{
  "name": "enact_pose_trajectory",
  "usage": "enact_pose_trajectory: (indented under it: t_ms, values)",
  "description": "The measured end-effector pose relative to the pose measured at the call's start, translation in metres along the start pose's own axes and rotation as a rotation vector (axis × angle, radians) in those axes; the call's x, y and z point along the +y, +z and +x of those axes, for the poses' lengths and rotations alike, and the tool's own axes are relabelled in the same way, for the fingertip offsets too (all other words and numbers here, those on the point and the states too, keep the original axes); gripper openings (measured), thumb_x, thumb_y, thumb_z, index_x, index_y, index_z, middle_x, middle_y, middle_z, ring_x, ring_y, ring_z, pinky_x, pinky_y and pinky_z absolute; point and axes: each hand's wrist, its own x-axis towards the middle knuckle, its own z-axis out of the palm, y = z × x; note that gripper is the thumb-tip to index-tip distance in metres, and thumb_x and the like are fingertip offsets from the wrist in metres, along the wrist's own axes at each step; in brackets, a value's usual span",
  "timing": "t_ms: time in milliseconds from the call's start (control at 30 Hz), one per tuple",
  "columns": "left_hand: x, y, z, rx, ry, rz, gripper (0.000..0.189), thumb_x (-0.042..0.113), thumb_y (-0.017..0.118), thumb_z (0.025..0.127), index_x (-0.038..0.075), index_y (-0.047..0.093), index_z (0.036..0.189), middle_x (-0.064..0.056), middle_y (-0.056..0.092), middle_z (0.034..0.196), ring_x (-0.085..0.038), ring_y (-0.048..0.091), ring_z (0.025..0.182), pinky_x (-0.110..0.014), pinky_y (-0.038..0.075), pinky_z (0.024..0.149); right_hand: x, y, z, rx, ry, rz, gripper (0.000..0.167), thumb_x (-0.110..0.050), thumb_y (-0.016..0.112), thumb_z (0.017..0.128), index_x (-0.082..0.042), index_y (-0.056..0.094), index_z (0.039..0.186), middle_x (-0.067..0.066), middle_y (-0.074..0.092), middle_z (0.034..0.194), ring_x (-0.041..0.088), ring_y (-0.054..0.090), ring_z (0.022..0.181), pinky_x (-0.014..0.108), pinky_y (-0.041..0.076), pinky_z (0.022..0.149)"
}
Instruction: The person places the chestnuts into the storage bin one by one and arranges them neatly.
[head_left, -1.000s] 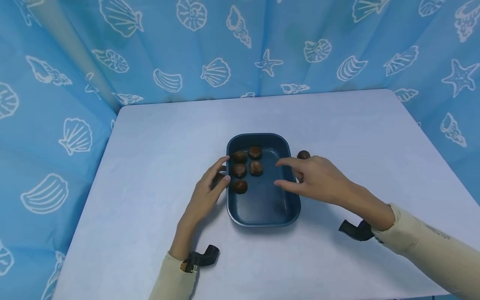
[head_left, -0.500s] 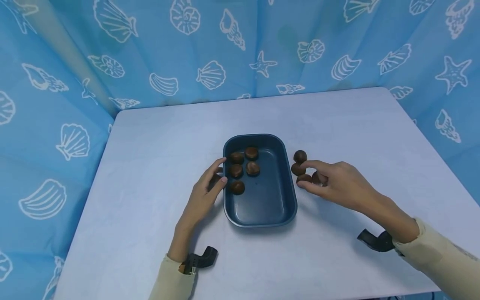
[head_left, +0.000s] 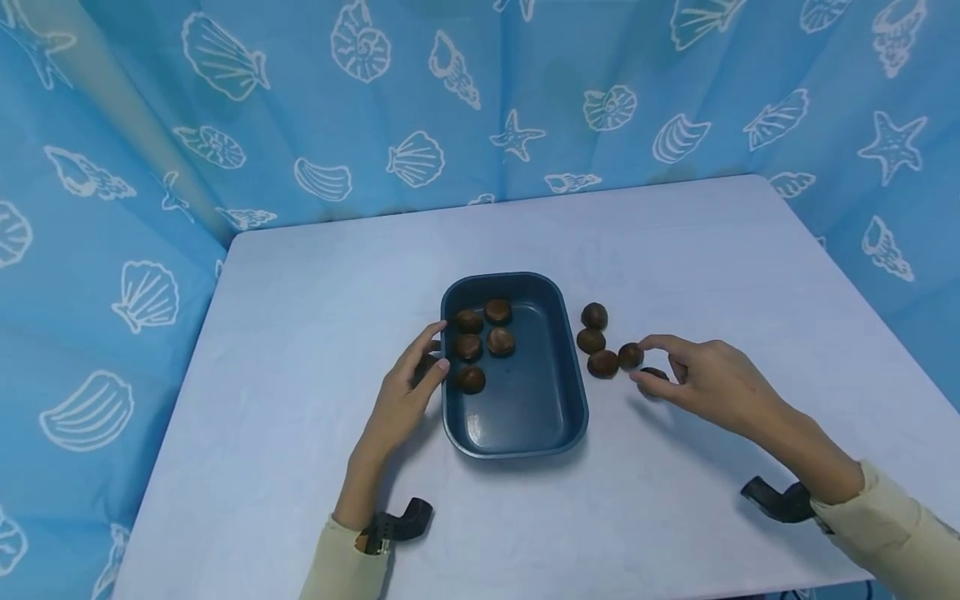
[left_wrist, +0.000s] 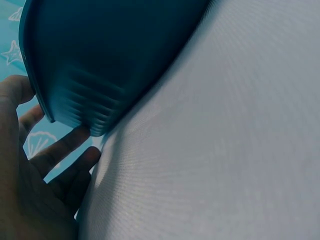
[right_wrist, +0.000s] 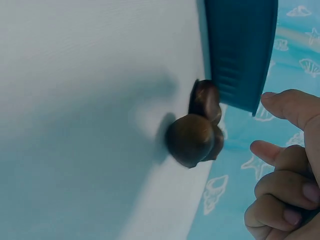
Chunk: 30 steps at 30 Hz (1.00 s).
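At frame centre, five chestnuts (head_left: 501, 341) lie in the tray (head_left: 525, 408) that the relaxed left hand (head_left: 402, 390) touches, while right of centre five loose chestnuts (head_left: 603, 364), seemingly outstanding, lie by the right hand (head_left: 708, 379), thumb and forefinger parted

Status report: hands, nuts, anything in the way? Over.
Left hand touching tray. Right hand near loose nuts, none gripped. Five nuts inside, five outside. Tray wall stands between.

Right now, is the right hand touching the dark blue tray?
Apart. The head view shows brown chestnuts and white tabletop between the right hand and the dark blue tray.
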Motion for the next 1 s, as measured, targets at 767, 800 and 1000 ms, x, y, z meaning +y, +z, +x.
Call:
enact_pose_trajectory:
  t_ms: [767, 800, 1000]
  values:
    - [-0.001, 0.001, -0.001, 0.000, -0.013, -0.001, 0.049, 0.042, 0.052, 0.104, 0.046, 0.038, 0.151, -0.002, 0.053, 0.140, -0.022, 0.057, 0.122, -0.049, 0.044, 0.103, 0.027, 0.022, -0.016, -0.065, 0.108, 0.001, 0.054, -0.037, 0.077, 0.088, -0.001, 0.064, 0.126, -0.004, 0.041, 0.058, 0.011, 0.038, 0.051, 0.027, 0.030, 0.044]
    - [-0.001, 0.001, -0.001, -0.001, -0.011, -0.001, 0.049, 0.042, 0.052, 0.104, 0.046, 0.037, 0.151, -0.002, 0.053, 0.140, -0.022, 0.057, 0.121, -0.049, 0.044, 0.102, 0.027, 0.022, -0.016, -0.068, 0.111, 0.003, 0.055, -0.037, 0.077, 0.087, 0.000, 0.064, 0.126, -0.004, 0.041, 0.059, 0.011, 0.038, 0.051, 0.027, 0.030, 0.044]
    - [-0.001, 0.001, -0.001, 0.001, -0.008, 0.005, 0.049, 0.041, 0.052, 0.104, 0.045, 0.037, 0.151, -0.002, 0.054, 0.140, -0.021, 0.057, 0.121, -0.048, 0.045, 0.102, 0.030, 0.026, -0.018, -0.056, 0.089, 0.000, 0.058, -0.038, 0.079, 0.085, 0.003, 0.065, 0.124, -0.005, 0.040, 0.057, 0.010, 0.037, 0.050, 0.026, 0.029, 0.044]
